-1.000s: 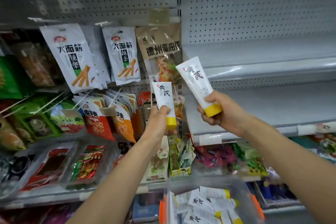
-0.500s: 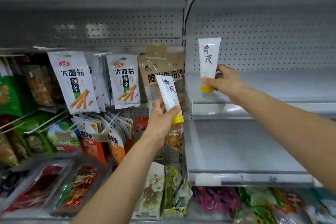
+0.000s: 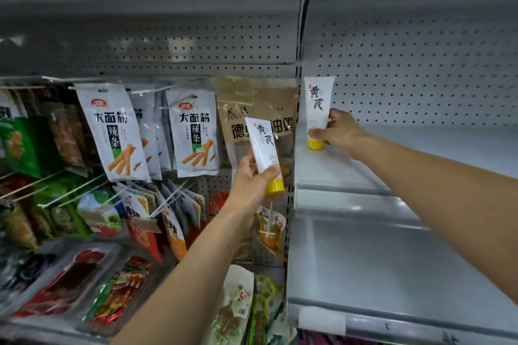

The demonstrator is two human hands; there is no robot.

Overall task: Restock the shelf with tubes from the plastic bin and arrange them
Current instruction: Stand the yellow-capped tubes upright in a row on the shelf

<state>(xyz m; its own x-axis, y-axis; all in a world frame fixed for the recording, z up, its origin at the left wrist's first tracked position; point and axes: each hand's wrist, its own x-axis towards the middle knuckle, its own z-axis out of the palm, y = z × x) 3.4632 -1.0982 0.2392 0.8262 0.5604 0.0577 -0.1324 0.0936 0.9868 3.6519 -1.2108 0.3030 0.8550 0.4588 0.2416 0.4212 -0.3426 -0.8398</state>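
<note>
A white tube with a yellow cap (image 3: 318,105) stands cap-down at the far left back of the upper grey shelf (image 3: 420,145). My right hand (image 3: 340,131) grips its lower part, thumb across the front just above the cap. My left hand (image 3: 251,186) holds a second white tube (image 3: 264,145), tilted, cap down, in the air in front of the hanging snack bags, left of the shelf upright. The plastic bin is out of view.
A lower grey shelf (image 3: 392,266) lies below the upper one, with a pegboard back wall (image 3: 420,64) behind. Left of the upright (image 3: 298,92), snack bags (image 3: 115,131) hang on hooks. Packaged foods (image 3: 84,286) fill the lower left.
The view has tilted up, so the bin has left the frame. My right hand carried its tube up and set it cap-down on the upper shelf. My left hand rose a little with its tube.
</note>
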